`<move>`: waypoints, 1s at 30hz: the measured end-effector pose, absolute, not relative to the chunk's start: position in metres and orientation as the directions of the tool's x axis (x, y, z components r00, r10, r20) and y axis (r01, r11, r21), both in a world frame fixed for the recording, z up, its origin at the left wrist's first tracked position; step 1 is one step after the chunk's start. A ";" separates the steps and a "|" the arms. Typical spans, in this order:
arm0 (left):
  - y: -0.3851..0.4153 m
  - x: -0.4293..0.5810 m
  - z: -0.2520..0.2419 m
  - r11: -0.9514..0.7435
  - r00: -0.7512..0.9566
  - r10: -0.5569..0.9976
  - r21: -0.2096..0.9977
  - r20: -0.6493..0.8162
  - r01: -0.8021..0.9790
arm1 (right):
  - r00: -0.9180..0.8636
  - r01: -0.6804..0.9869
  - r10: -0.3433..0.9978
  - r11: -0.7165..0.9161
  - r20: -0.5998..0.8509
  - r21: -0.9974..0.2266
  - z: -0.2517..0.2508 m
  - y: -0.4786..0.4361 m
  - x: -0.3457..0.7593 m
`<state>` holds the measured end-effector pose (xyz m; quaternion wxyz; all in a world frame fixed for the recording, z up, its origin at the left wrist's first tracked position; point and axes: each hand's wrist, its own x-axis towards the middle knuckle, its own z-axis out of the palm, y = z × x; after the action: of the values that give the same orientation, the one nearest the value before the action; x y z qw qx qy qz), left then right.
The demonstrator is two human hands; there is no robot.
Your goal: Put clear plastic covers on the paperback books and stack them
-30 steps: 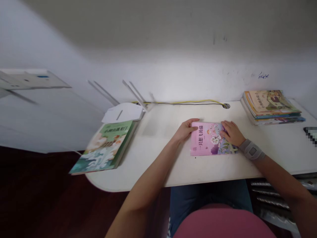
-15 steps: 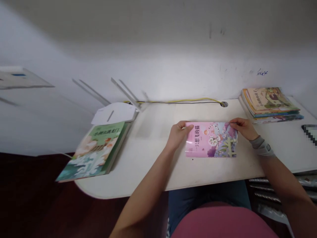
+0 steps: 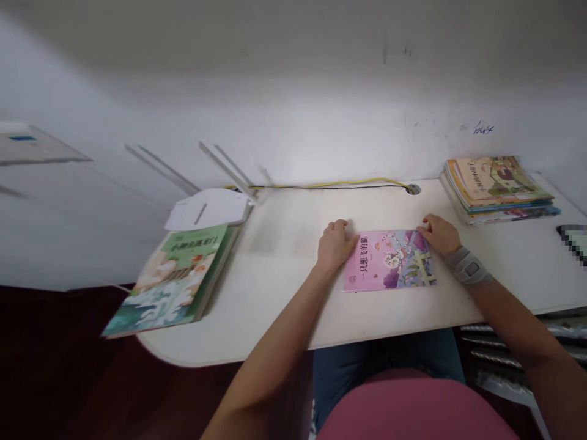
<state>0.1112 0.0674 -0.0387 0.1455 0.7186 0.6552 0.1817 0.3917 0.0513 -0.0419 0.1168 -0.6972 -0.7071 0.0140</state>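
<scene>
A pink picture book (image 3: 383,263) with a cartoon cat on its cover lies flat on the white desk (image 3: 275,293) in front of me, turned sideways. At its upper left corner is my left hand (image 3: 335,245), fingers apart on the desk side and thumb against the cover's edge. My right hand (image 3: 438,235), with a grey band (image 3: 468,267) on the wrist, rests by the upper right corner. Its thumb touches the book there, while the index finger stands off from it. Neither hand is closed around the book.
A green picture book (image 3: 172,275) lies at the left, over the desk's rounded edge, beside a white router (image 3: 208,208) with antennas. Several books form a stack (image 3: 499,186) at the back right. A yellow cable (image 3: 321,184) runs along the wall to a hole (image 3: 414,189).
The pink book, pinched at both upper corners before, now lies lower and flat on the desk. Both hands have loosened, their fingers spreading from its corners.
</scene>
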 end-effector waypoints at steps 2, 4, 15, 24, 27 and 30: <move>0.066 0.115 -0.038 -0.158 0.138 0.987 0.360 0.080 0.920 | -0.145 0.977 0.962 0.176 0.230 -0.118 -0.040 0.046 0.379; 0.063 0.120 -0.037 -0.213 0.201 0.977 0.257 0.072 0.943 | -0.385 0.911 0.889 0.409 0.247 -0.051 -0.040 0.040 0.364; 0.062 0.134 -0.043 -0.263 0.253 0.954 0.044 0.161 0.964 | -0.365 0.931 0.920 0.363 0.145 0.042 -0.073 0.013 0.413; 0.079 0.124 -0.030 -0.087 0.129 0.991 0.607 -0.025 0.790 | -0.347 0.935 0.926 0.329 0.147 0.137 -0.071 0.006 0.404; 0.067 0.109 -0.025 -0.041 0.127 0.989 0.712 -0.069 0.701 | -0.334 0.939 0.930 0.313 0.157 0.140 -0.073 0.006 0.405; 0.037 0.093 -0.023 0.144 0.205 0.948 0.904 -0.243 0.403 | -0.326 0.943 0.931 0.308 0.165 0.126 -0.075 0.007 0.405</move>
<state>0.0928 0.0373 -0.0229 0.4990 0.5944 0.5684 0.2731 0.4052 0.0068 -0.0753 0.0307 -0.5798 -0.8081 -0.0998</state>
